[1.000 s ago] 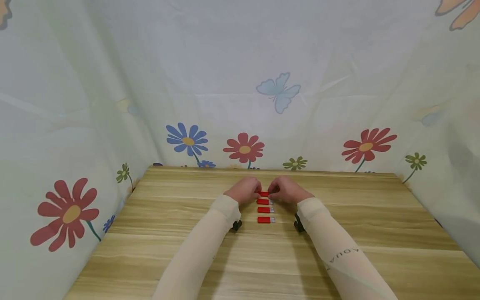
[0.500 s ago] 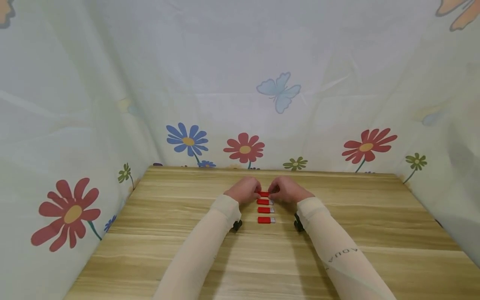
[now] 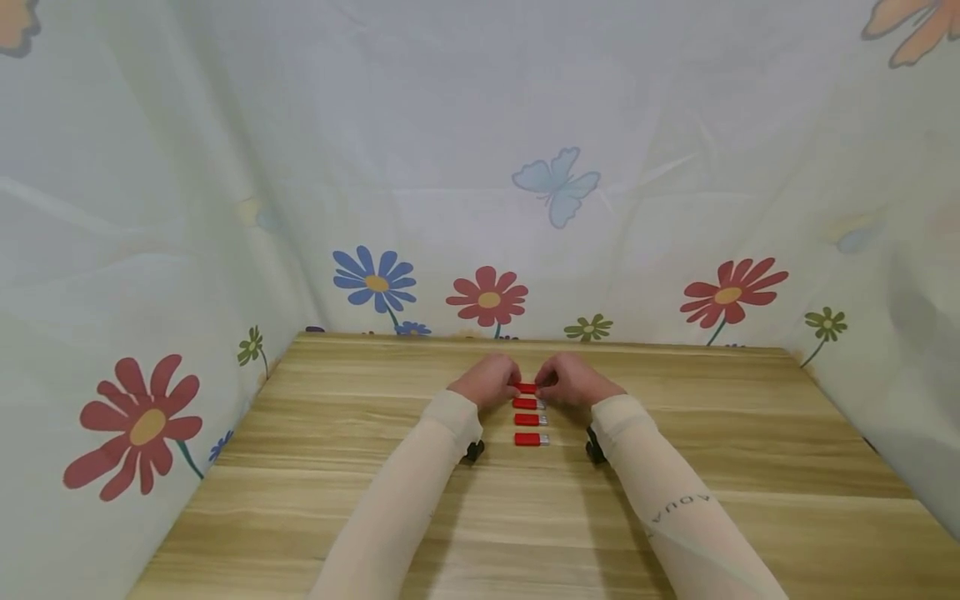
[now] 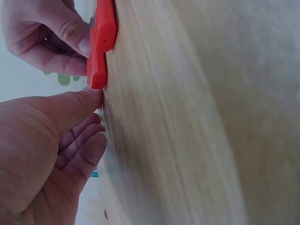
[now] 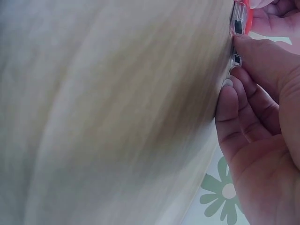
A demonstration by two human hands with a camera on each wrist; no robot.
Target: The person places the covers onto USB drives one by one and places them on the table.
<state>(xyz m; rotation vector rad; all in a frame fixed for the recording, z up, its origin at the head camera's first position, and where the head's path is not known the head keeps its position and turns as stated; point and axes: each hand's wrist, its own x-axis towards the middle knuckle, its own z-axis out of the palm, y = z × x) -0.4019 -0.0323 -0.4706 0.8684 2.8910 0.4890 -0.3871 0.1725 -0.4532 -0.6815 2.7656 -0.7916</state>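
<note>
Several red USB flash drives with clear caps on their right ends lie in a column on the wooden table, running away from me in the head view. At the farthest flash drive (image 3: 527, 388), my left hand (image 3: 489, 379) pinches the left end. My right hand (image 3: 576, 379) holds the right end of the same drive between thumb and fingers. Just nearer lies the second flash drive (image 3: 528, 404), then a third (image 3: 530, 420) and the nearest one (image 3: 531, 439). The left wrist view shows a red flash drive end (image 4: 97, 70) beside my left thumb; in the right wrist view a clear cap (image 5: 239, 23) shows near my right thumb.
The wooden table (image 3: 300, 492) ends at a back edge a little beyond my hands. A white curtain (image 3: 450, 167) printed with flowers and a butterfly hangs behind it and at both sides. Dark wrist mounts (image 3: 473, 451) sit under the sleeves.
</note>
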